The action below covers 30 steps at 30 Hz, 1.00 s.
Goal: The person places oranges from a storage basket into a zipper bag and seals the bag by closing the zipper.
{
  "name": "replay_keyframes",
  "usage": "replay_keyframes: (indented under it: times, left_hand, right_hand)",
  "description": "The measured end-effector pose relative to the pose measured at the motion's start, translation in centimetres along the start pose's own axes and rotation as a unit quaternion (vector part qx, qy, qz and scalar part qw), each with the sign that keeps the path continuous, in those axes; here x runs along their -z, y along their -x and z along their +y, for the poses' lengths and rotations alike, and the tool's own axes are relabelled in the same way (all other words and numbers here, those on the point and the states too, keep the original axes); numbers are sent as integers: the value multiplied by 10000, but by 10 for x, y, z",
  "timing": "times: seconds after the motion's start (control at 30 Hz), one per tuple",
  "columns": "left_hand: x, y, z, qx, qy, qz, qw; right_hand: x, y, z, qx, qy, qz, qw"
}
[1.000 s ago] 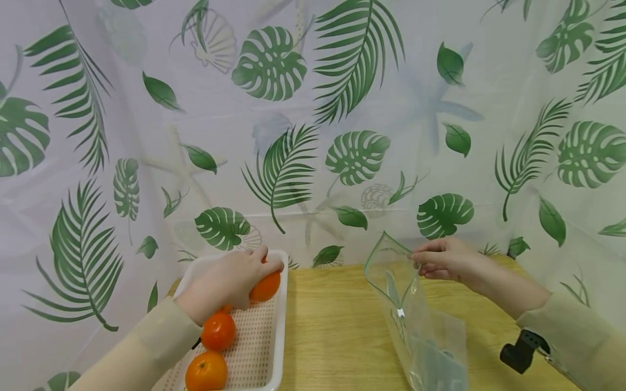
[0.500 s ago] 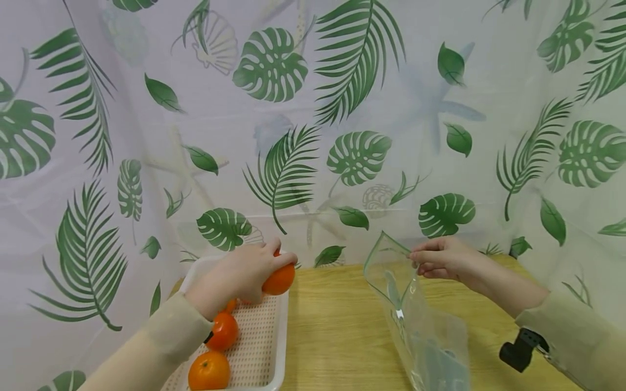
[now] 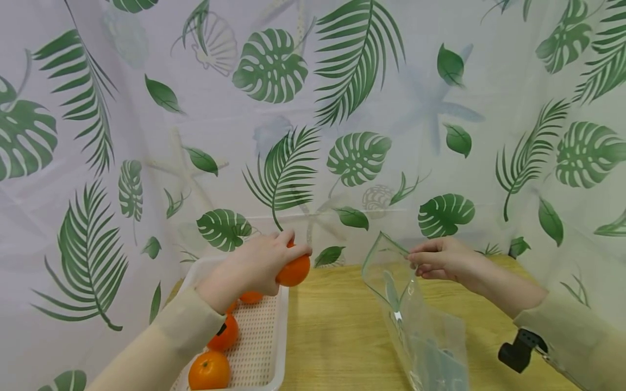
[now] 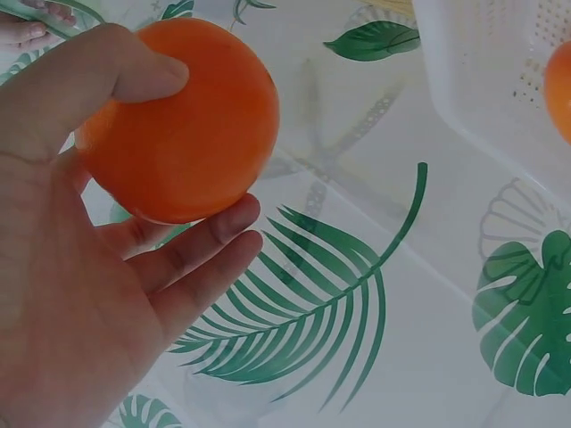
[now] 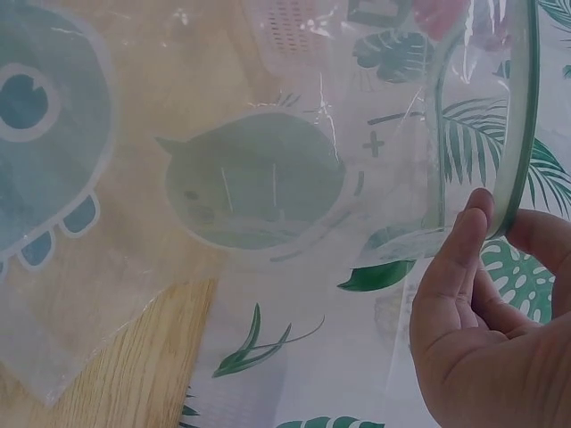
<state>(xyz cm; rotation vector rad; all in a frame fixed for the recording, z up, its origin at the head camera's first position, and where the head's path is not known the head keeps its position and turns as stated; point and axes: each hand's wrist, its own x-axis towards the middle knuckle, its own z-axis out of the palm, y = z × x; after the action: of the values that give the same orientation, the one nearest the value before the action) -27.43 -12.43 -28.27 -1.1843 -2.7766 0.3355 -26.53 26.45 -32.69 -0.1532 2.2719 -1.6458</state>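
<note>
My left hand (image 3: 259,264) holds an orange (image 3: 294,270) in the air just past the basket's right rim. In the left wrist view the thumb lies on one side of the orange (image 4: 192,125) and the fingers curl under the other. My right hand (image 3: 447,260) pinches the green-edged mouth of a clear zip bag (image 3: 425,331), which gapes open. The right wrist view has thumb and fingers gripping the rim of the bag (image 5: 259,183), printed with blue-green cartoon shapes. A white slider sits on the bag's edge.
A white perforated basket (image 3: 280,342) stands at the left with several oranges (image 3: 209,370) in it. The wooden table (image 3: 337,326) spans between basket and bag. A leaf-patterned curtain (image 3: 303,108) hangs behind. A black strap device (image 3: 522,350) is on the right wrist.
My left hand has lifted the orange out of the basket and carried it right, toward the bag. The right hand and bag stay nearly in place.
</note>
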Motion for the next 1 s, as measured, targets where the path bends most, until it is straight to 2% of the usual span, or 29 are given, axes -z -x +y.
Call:
replay_keyframes:
  times: [0.33,0.8,1.0]
  left_hand:
    - [11,-5,8,42,-10,176,9998]
    - [18,-19,18,-428,58,676,9968]
    - [23,-24,26,-473,203,731,9960]
  right_hand:
    - [-2,-2,-2,20,61,-1,10000]
    - [-7,-1,-2,-11,130,-1,9999]
    - [-9,0,-3,19,120,-28,9999]
